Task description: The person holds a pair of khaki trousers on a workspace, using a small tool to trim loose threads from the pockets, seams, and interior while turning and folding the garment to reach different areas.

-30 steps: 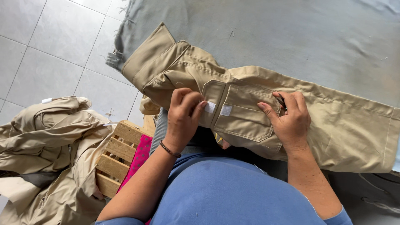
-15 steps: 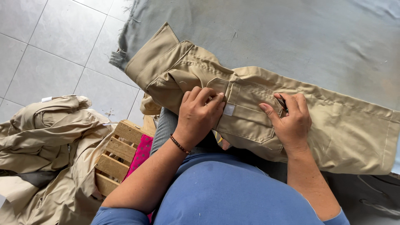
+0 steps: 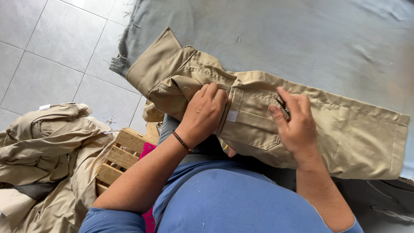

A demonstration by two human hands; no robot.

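A pair of khaki trousers lies across my lap and a grey cloth-covered surface. My left hand presses flat on the trousers beside a cargo pocket flap with a small white patch. My right hand rests on the pocket and pinches a small dark tool between thumb and fingers; most of the tool is hidden. A thin bracelet is on my left wrist.
A heap of more khaki garments lies on the tiled floor at lower left. A slatted wooden crate or stool with a pink cloth stands beside my left leg.
My left hand slid right over the pocket flap and flattened on the trousers, uncovering the white patch. My right hand stayed on the pocket with the tool, fingers lifted slightly.
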